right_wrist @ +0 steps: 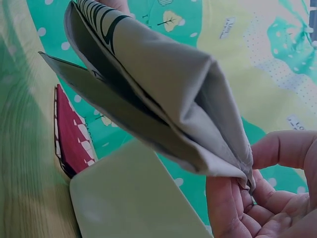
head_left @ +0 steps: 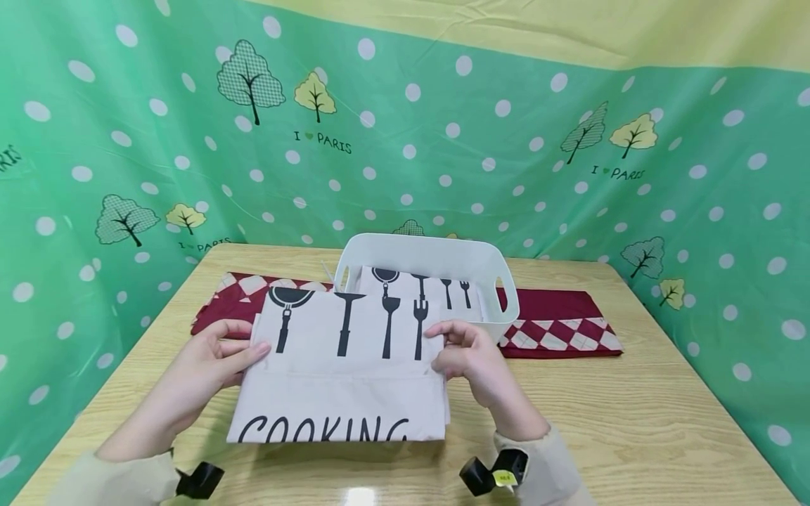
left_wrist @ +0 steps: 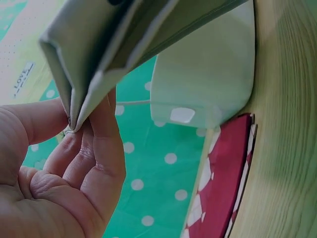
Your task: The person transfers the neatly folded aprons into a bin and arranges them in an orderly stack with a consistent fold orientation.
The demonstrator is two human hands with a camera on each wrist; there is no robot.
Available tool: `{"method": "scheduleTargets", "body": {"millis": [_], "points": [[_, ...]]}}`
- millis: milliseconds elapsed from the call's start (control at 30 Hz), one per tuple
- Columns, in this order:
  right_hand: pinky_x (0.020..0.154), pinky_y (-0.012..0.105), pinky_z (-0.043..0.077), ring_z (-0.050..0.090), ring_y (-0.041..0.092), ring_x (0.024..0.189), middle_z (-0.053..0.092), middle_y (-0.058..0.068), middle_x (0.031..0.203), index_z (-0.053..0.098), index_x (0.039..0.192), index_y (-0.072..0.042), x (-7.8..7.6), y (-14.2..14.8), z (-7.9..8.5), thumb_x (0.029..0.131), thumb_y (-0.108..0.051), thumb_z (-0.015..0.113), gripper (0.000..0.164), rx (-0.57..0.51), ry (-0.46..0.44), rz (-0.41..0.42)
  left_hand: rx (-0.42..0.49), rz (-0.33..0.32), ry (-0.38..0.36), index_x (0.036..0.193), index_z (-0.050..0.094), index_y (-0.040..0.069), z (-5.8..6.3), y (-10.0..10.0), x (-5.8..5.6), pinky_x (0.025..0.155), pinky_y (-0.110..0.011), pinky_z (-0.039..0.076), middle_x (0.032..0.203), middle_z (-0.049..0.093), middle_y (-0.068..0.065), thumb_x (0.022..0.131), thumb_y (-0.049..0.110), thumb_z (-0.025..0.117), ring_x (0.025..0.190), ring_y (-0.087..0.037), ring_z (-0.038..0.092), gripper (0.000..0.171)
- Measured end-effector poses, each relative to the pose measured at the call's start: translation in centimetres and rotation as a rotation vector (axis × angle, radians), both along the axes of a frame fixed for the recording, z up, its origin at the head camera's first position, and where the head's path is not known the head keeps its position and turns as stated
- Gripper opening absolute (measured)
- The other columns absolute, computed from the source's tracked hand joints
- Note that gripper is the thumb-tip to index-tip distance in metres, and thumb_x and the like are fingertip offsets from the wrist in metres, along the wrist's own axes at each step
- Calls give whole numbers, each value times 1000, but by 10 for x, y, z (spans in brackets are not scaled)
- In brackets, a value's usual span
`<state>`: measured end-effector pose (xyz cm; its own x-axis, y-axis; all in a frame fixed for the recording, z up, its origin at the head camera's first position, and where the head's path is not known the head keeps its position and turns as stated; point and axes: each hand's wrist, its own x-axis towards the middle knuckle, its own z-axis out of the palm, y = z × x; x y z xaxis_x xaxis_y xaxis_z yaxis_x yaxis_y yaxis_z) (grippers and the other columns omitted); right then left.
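Note:
Both hands hold up a folded white cloth [head_left: 354, 393] printed with black kitchen utensils and the word COOKING. My left hand [head_left: 218, 358] pinches its left edge between thumb and fingers. At the opposite edge, my right hand [head_left: 471, 362] pinches the cloth likewise. The wrist views show the folded layers of the cloth [left_wrist: 99, 54] hanging apart above the table. Just behind it stands a white plastic basket [head_left: 424, 246] with handle holes. Inside lies another folded white cloth [head_left: 427, 292] with the same utensil print, its lower part hidden by the held one.
Folded dark red cloths with a diamond pattern lie on either side of the basket, one red cloth [head_left: 563, 330] at right and another red cloth [head_left: 228, 306] at left. All rest on a wooden table [head_left: 639, 422]. A green dotted curtain [head_left: 405, 161] hangs behind.

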<state>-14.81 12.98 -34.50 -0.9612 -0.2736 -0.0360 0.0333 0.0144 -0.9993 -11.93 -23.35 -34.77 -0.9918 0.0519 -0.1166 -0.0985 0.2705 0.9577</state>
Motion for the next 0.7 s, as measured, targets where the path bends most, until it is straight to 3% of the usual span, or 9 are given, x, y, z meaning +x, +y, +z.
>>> {"method": "scheduleTargets", "body": {"millis": [400,700], "points": [[54,17,46,52,9,65,60,1,80,62,109,10,1,8,7,69,14,58,41,-54,-14,-36,52,21,10,130,34,-3,4,11,-5,74,-27,60,95,74,6,95,23,67,83,-11,71,54],[56,19,49,57,10,73,63,1,84,63,110,5,1,16,13,72,14,59,39,-85,-5,-78,77,31,22,125,37,0,12,19,-9,74,-27,61,92,74,7,94,24,69,81,-11,71,51]]}}
